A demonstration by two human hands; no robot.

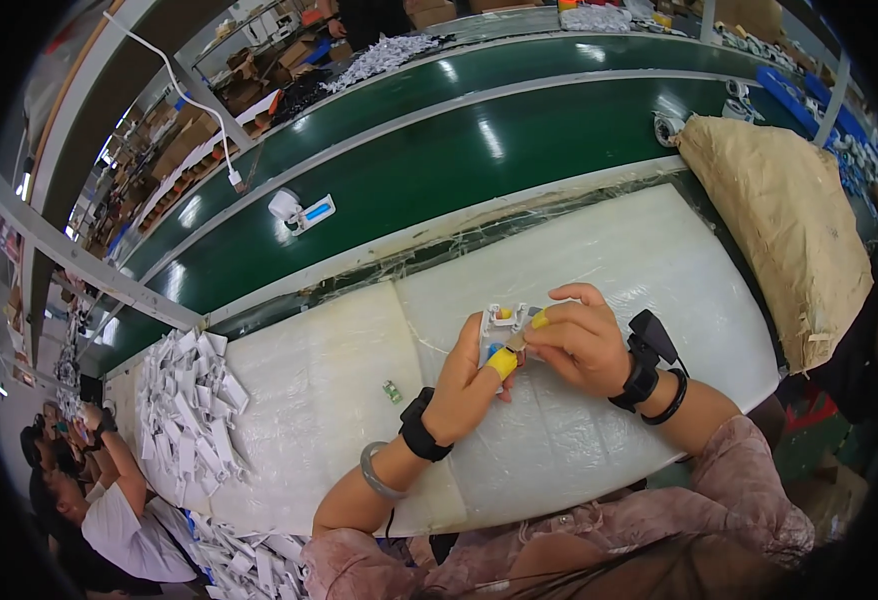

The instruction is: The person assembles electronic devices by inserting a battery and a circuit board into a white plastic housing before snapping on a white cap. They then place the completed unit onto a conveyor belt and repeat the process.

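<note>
My left hand (pixel 467 392) is closed around a small white plastic housing (pixel 488 324), above the middle of the plastic-covered table (pixel 599 440). Bits of blue and yellow show inside the housing. Yellow tape wraps the left thumb. My right hand (pixel 581 342) meets the housing from the right, thumb and forefinger pinched at its open side; what they grip is too small to make out. A finger of this hand also carries yellow tape. To the left of both hands, a small green circuit board (pixel 391 391) lies alone on the table.
White plastic pieces (pixel 187 410) are heaped on the table's left end, with another heap (pixel 249 562) below. Beyond runs a green conveyor belt (pixel 409 185) carrying a white part with a blue strip (pixel 317 212). A brown paper sack (pixel 779 230) stands right. A co-worker (pixel 124 525) sits left.
</note>
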